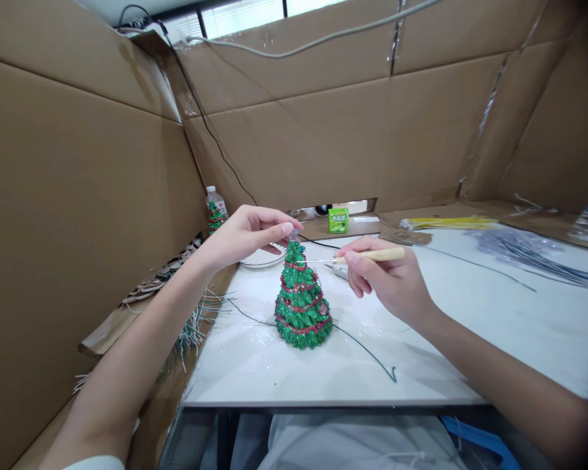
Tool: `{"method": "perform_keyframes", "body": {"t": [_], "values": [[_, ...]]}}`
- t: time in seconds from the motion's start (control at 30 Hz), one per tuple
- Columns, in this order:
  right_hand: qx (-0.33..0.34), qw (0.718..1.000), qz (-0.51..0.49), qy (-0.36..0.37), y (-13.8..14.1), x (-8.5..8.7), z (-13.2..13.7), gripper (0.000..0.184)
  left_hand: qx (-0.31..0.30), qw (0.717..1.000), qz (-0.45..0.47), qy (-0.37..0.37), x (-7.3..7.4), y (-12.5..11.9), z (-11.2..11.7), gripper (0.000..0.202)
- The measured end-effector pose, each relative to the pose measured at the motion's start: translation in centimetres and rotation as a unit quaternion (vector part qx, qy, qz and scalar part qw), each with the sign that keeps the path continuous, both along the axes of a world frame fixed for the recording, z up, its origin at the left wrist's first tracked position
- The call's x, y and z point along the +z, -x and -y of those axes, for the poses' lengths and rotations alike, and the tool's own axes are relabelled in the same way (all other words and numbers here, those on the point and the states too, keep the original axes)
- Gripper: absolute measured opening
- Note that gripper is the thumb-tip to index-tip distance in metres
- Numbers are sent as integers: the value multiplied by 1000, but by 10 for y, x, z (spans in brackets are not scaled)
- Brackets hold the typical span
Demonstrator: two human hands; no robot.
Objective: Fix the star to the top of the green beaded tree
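A small green tinsel Christmas tree (302,304) wound with red garland stands upright on the white table (470,339). My left hand (247,233) pinches the tip of the tree between thumb and fingers. My right hand (387,274) is closed round a wooden-handled awl (372,256), whose thin metal point reaches left to the upper part of the tree. A thin dark wire (367,352) runs across the table from the tree's base.
Cardboard walls (78,196) enclose the table. A water bottle and a second small tree (216,212) stand at the back left. A green box (338,220), yellow strands (445,223) and a bundle of silvery wires (534,258) lie at the back. Loose wire pieces (196,326) hang off the left edge.
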State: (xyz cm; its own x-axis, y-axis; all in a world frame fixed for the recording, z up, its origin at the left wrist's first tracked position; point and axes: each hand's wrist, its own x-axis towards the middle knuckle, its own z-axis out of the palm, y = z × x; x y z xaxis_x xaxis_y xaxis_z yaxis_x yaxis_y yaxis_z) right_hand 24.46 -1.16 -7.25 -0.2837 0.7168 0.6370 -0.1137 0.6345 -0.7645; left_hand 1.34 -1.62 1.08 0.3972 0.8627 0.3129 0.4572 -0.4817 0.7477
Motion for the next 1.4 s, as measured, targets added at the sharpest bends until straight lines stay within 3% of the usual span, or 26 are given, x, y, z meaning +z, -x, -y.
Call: {"method": "perform_keyframes", "body": {"t": [1.4], "values": [[1, 1000, 0, -5, 0, 0, 0, 19, -4, 1000, 1, 2, -1, 0, 0, 29]]}}
